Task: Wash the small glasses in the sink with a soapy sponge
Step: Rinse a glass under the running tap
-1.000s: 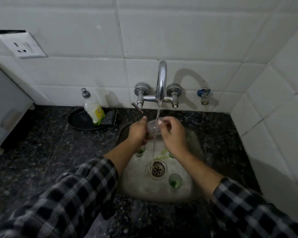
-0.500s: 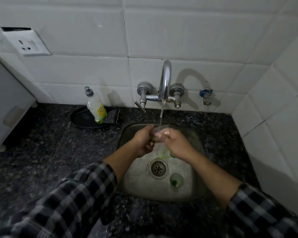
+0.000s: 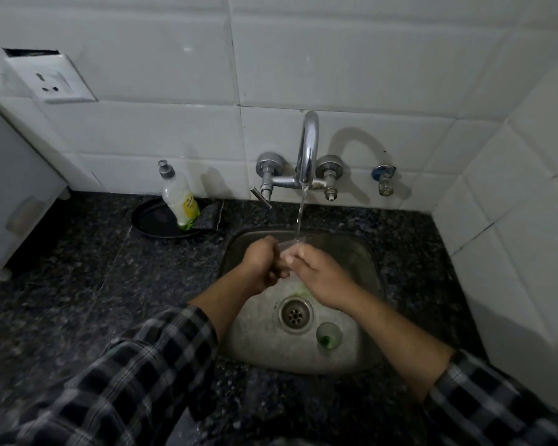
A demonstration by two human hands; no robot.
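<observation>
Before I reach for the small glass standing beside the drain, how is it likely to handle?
Likely slippery: the small glass stands in a sink with the tap running. Probably light and easy to tip, being small and upright. It looks like clear glass, so likely fragile against the steel basin.

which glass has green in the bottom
The standing glass, in the sink just right of the drain: green shows in its base. The held glass, under the tap stream, looks clear.
</observation>
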